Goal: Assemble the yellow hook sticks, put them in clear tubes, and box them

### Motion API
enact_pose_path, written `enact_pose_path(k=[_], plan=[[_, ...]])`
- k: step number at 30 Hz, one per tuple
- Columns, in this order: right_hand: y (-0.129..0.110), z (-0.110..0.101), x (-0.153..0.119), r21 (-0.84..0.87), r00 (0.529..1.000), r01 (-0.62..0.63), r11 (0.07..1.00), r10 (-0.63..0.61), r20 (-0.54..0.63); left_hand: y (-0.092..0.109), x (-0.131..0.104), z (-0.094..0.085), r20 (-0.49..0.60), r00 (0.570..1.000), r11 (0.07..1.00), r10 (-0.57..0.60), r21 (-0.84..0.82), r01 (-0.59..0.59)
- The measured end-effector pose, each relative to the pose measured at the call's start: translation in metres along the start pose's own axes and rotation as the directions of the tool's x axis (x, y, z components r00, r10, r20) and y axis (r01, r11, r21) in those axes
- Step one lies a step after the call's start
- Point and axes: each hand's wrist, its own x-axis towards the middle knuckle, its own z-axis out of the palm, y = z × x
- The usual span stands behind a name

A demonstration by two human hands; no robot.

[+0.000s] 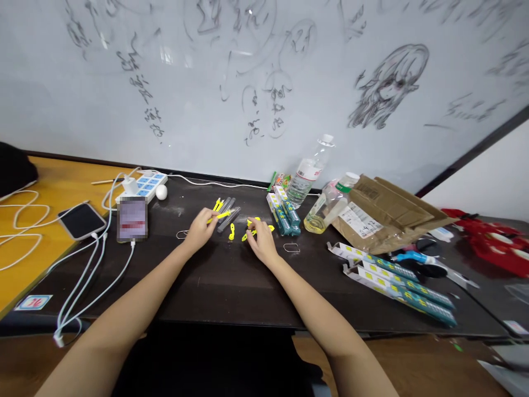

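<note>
My left hand (201,229) is closed round a slim yellow stick (221,215), which points to the right. Just beyond it lie several clear plastic tubes (226,207) and more yellow sticks (217,204). My right hand (261,238) is over a loose group of small flat yellow pieces (244,238), its thumb and forefinger apart and bent down at them; whether it touches one is hard to make out. Between the hands rests another yellow piece (232,231) with rounded ends.
Upright boxes (285,212), a water bottle (306,176) and an oil-coloured bottle (328,207) stand behind my right hand. Open long boxes (400,286), scissors (430,262) and a cardboard parcel (380,204) lie at right. Phones, cables and a power strip (144,184) are at left.
</note>
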Motion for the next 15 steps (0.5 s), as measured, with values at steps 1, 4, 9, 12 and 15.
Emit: enact_pose_path(k=[1, 4, 9, 12, 15], plan=[[-0.001, 0.0, 0.0, 0.03, 1.0, 0.008, 1.0, -0.008, -0.011, 0.005, -0.002, 0.003, 0.059, 0.997, 0.999, 0.043, -0.03, -0.042], [-0.001, -0.001, 0.0, 0.073, 0.999, 0.047, 0.996, -0.045, -0.026, 0.016, -0.008, 0.009, 0.226, 0.963, 0.987, 0.148, -0.095, -0.129], [-0.001, 0.0, 0.0, 0.055, 0.998, 0.067, 0.996, -0.066, -0.009, 0.016, -0.009, 0.009, 0.231, 0.962, 0.989, 0.147, -0.069, -0.134], [-0.001, 0.0, 0.0, 0.058, 0.997, 0.079, 0.995, -0.078, -0.012, 0.015, -0.009, 0.007, 0.215, 0.966, 0.99, 0.141, -0.011, -0.142], [-0.002, -0.001, -0.001, 0.069, 0.997, 0.08, 0.994, -0.079, -0.005, 0.016, -0.009, 0.006, 0.214, 0.966, 0.988, 0.141, 0.026, -0.15]])
